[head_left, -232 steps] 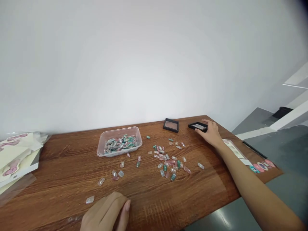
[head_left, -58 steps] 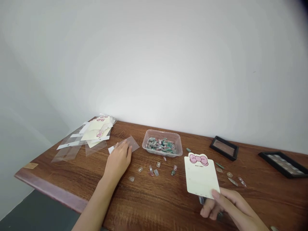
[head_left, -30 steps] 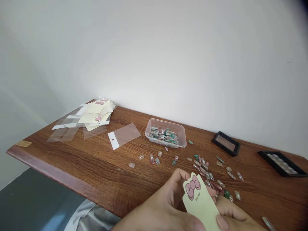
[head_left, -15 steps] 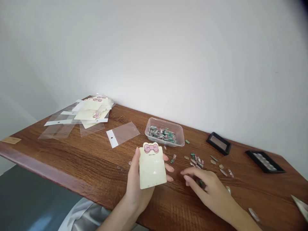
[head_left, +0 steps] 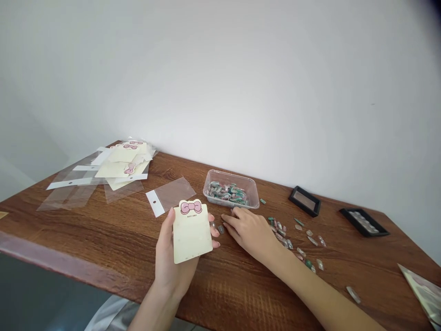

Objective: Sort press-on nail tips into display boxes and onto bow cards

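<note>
Well to the left of the left grip, a pile of cream cards with pink bows lies among clear bags on the brown wooden bench. Nearer that grip, just beyond it, one flat bag with a white header lies apart. The left grip clasps a bow-topped card by its side edges, thumb at left and fingertips at right, above the bench. Between the grips are small glossy pieces, just beside the right fingertips. Behind the right grip stands a clear tub of similar pieces; its fingers point left and downward, and whether they pinch anything I cannot tell. Right of it spreads a loose cluster, then two black frames, one long clear piece and a cut-off pale sheet.
</note>
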Tool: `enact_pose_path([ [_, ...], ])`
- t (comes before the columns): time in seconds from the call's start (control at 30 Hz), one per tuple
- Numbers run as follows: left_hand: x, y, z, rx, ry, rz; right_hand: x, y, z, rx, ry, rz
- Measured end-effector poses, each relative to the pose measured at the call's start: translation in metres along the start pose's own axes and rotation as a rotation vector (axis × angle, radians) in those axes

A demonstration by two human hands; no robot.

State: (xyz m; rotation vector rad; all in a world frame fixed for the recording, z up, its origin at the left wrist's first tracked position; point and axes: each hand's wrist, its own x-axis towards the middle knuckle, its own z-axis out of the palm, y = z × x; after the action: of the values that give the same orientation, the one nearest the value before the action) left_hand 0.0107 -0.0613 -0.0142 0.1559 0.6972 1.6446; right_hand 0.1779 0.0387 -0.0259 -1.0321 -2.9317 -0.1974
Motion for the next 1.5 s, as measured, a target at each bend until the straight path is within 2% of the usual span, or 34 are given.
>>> enact_pose_path([
  [0.1, -0.001, -0.001, 0.000, -0.004, -0.005, -0.003, -0.003, 0.003, 0.003, -0.005, 0.013, -0.016],
  [0.2, 0.000, -0.002, -0.002, -0.008, -0.016, -0.013, -0.016, 0.007, 0.009, 0.059, 0.091, -0.062],
  [0.3, 0.001, -0.004, -0.005, -0.006, -0.035, -0.012, -0.033, 0.011, 0.015, 0.235, 0.210, -0.088],
  [0.4, 0.000, -0.004, -0.005, 0.011, -0.059, 0.003, -0.047, 0.012, 0.018, 0.492, 0.293, -0.052],
  [0.6, -0.002, -0.004, -0.004, 0.032, -0.041, 0.013, -0.056, 0.005, 0.011, 0.918, 0.138, 0.164],
  [0.83, -0.003, -0.004, -0.004, 0.066, -0.037, 0.016, -0.056, 0.004, 0.010, 0.870, 0.148, 0.169],
  [1.0, -0.005, -0.004, 0.002, 0.097, -0.006, 0.034, -0.057, 0.004, 0.009, 0.975, 0.152, 0.240],
  [1.3, -0.005, -0.005, 0.003, 0.105, 0.005, 0.042, -0.054, 0.008, 0.013, 0.888, 0.135, 0.214],
  [1.5, -0.005, -0.005, 0.002, 0.117, -0.008, 0.046, -0.058, 0.017, 0.001, 0.906, 0.184, 0.213],
])
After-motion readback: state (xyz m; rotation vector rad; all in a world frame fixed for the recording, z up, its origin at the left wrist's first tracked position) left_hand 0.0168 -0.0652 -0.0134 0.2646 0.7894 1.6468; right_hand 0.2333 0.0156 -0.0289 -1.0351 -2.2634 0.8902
